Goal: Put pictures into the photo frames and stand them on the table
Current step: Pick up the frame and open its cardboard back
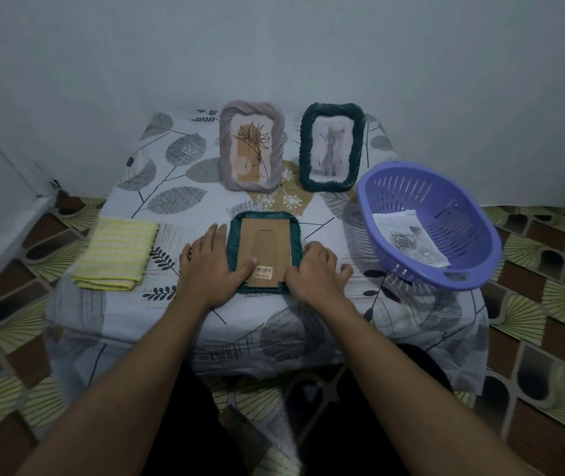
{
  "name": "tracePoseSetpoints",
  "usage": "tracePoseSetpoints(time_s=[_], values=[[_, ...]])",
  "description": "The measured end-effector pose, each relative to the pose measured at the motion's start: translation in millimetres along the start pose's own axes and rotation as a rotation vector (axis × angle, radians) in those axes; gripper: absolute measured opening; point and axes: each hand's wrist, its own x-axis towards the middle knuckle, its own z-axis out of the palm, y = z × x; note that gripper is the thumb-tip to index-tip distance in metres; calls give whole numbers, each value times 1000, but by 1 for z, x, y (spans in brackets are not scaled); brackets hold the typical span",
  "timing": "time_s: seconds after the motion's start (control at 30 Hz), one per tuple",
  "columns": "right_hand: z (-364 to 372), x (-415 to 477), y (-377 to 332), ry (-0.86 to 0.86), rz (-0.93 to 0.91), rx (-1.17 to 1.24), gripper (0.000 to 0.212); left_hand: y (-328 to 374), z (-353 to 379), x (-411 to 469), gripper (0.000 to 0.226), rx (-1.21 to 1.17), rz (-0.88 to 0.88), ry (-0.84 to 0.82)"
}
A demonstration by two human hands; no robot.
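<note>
Three photo frames are sitting on the tabletop [178, 173]. Two are standing upright at the far side, each showing one picture: a mauve frame [252, 146] on the left and a dark green frame [332, 147] just to its right. One face-down frame [263, 215], also green, is lying near the middle with its cardboard back [267, 242] and one barcode sticker [263, 271] facing up. Both hands are working on it. The left hand [210, 266] is lying with fingers loosely spread, thumb pressing the back. The right hand [315, 273] is curling its fingers over the right rim. One purple basket [446, 214] on the right is holding one loose picture [408, 237]. One folded yellow cloth [116, 254] is lying on the left.
</note>
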Motion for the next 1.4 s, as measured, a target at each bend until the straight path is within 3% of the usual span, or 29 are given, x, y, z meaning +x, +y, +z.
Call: tracePoseSetpoints(time_s=[0.17, 0.27, 0.57, 0.77, 0.93, 1.07, 1.17, 1.4], values=[[-3, -4, -5, 21, -27, 86, 44, 1, -2, -5, 60, -39, 69, 113], [-2, -4, -8, -27, -2, 68, 47, 1, -2, -7, 51, -45, 70, 138], [-5, -7, -12, -61, 50, 166, 50, -1, -3, -6, 63, -46, 54, 105], [-9, -5, -15, -59, 99, 271, 41, 0, -4, -7, 55, -125, 54, 121], [-14, -5, -19, -72, 148, 395, 10, -2, -3, -6, 53, -148, 41, 123], [-20, -5, -22, -37, 152, 484, 28, -2, -3, -6, 48, -162, 36, 127], [-25, -4, -26, -5, 116, 504, 20, -2, -3, -6, 50, -171, 28, 127], [-23, 0, -32, 43, 89, 484, 25, -1, -4, -6, 55, -156, 33, 116]])
